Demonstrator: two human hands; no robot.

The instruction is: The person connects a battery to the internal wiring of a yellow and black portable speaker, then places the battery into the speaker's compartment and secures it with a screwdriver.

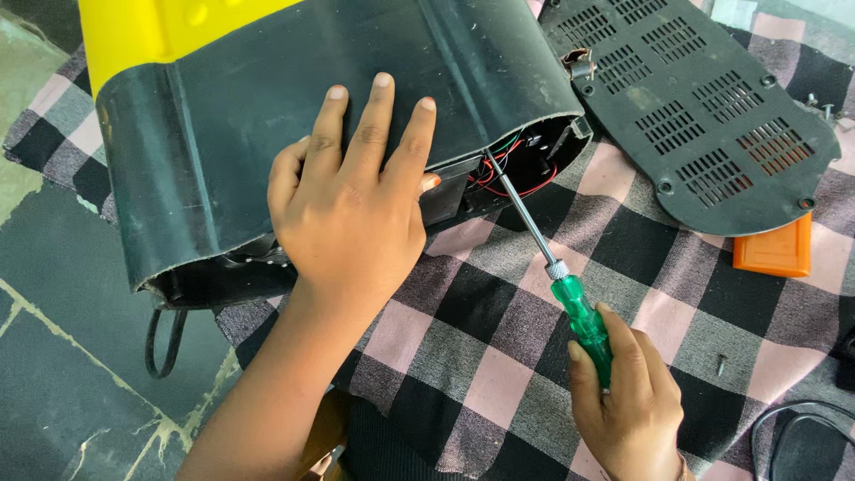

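Note:
A large black and yellow plastic casing point(267, 98) lies on its side on a checked cloth, its open bottom end facing me. My left hand point(352, 191) rests flat on the black wall, fingers spread. My right hand point(628, 396) grips the green handle of a screwdriver point(579, 312). Its long metal shaft point(521, 214) slants up and left, and the tip reaches into the open end among red, green and black wires point(508, 165).
A black vented base plate point(695, 107) lies at the upper right on the pink, grey and black checked cloth point(472, 356). An orange block point(777, 251) sits beside it. A loose screw point(720, 364) lies on the cloth. A black cable loop point(788, 436) shows at lower right.

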